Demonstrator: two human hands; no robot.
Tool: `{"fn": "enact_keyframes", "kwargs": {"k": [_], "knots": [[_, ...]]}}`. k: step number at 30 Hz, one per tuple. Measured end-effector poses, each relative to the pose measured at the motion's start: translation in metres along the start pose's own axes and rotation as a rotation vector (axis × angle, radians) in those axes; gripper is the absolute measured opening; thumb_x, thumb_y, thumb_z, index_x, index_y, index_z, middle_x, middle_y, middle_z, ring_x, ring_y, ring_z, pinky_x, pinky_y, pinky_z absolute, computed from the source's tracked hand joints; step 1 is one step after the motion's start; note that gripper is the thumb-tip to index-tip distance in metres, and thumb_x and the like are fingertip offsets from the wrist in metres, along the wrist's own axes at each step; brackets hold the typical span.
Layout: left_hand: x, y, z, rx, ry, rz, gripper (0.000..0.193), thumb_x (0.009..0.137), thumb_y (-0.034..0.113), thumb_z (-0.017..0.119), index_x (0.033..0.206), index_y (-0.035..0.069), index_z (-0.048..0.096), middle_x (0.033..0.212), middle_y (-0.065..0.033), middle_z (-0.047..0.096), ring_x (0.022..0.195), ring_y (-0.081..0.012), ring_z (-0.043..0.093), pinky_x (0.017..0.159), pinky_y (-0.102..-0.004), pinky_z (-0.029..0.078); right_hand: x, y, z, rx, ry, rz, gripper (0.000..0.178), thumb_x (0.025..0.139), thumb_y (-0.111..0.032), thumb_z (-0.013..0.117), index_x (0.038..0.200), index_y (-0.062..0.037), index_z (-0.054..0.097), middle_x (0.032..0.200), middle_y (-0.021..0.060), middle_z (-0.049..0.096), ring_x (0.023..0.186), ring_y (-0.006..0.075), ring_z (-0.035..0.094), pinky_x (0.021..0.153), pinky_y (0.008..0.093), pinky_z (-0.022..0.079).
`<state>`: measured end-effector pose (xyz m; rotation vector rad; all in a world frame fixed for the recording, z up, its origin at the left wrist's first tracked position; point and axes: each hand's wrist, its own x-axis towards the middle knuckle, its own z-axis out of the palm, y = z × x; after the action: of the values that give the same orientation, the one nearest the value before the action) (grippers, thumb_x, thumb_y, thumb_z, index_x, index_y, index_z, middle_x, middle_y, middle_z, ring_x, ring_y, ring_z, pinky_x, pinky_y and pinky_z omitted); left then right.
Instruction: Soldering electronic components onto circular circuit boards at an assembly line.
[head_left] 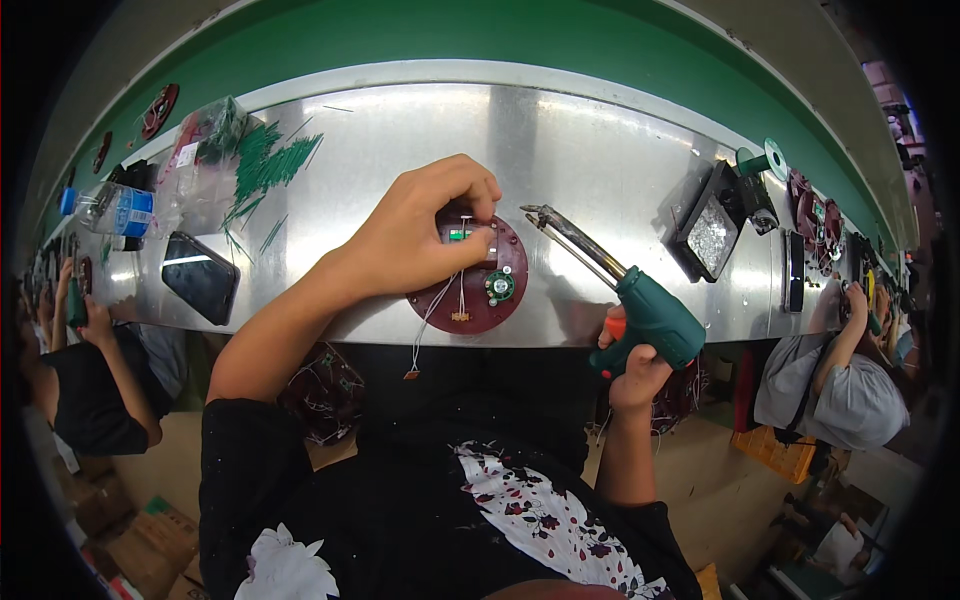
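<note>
Right now the left hand (450, 215) is half curled over a round red plate (485, 318), thumb and pointing finger a little apart; I cannot tell if they pinch anything. The right hand (640, 365) is wrapped around the handle of one green solder gun (660, 315). Its tip points at the left hand's fingers, near them but not touching.

The plate sits under the left hand, just by the near edge of the shiny table (400, 120). One brown plug (411, 376) on white wires (418, 335) hangs past that edge. Open room runs from the left knuckles up to the far edge, and more lies between the gun's tip and one black tray (716, 185) of shiny bits, off to the right hand's far side.

On the plate I count one small round green part (500, 287) and one more plug (461, 317). Left of the left hand are one phone (200, 275), one bottle (115, 210), one clear bag (195, 170) and many green sticks (265, 165), too many to count. Beyond the tray is one green spool (765, 160).
</note>
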<state>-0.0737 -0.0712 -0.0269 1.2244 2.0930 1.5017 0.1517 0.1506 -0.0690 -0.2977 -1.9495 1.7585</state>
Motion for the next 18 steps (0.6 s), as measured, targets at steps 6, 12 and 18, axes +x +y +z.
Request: {"fn": "enact_keyframes", "kwargs": {"k": [6, 12, 18], "knots": [[-0.004, 0.025, -0.023, 0.243, -0.265, 0.039, 0.087, 0.068, 0.025, 0.087, 0.142, 0.007, 0.046, 0.134, -0.0208, 0.051, 0.126, -0.0364, 0.051, 0.106, -0.0449, 0.043, 0.003, -0.002, -0.006, 0.024, 0.050, -0.021, 0.079, 0.097, -0.064, 0.056, 0.130, 0.0069, 0.053, 0.104, 0.0144, 0.065, 0.071, 0.0188, 0.060, 0.061, 0.0309, 0.049], [-0.008, 0.040, -0.007, 0.650, -0.203, 0.128, 0.092, 0.070, 0.029, 0.086, 0.147, 0.005, 0.041, 0.143, -0.0226, 0.045, 0.135, -0.0409, 0.042, 0.113, -0.0473, 0.036, 0.001, 0.007, -0.007, 0.201, 0.089, -0.016, 0.079, 0.098, -0.064, 0.056, 0.134, 0.0062, 0.049, 0.105, 0.0143, 0.063, 0.070, 0.0184, 0.058, 0.060, 0.0309, 0.048], [0.012, 0.026, -0.002, 0.600, 0.522, 0.239, 0.059, 0.082, 0.020, 0.075, 0.135, 0.005, 0.055, 0.137, -0.0206, 0.054, 0.130, -0.0372, 0.051, 0.109, -0.0435, 0.041, 0.002, 0.010, -0.012, 0.293, 0.135, -0.029, 0.078, 0.099, -0.063, 0.055, 0.135, 0.0054, 0.048, 0.103, 0.0125, 0.060, 0.071, 0.0181, 0.058, 0.059, 0.0309, 0.047]]}}
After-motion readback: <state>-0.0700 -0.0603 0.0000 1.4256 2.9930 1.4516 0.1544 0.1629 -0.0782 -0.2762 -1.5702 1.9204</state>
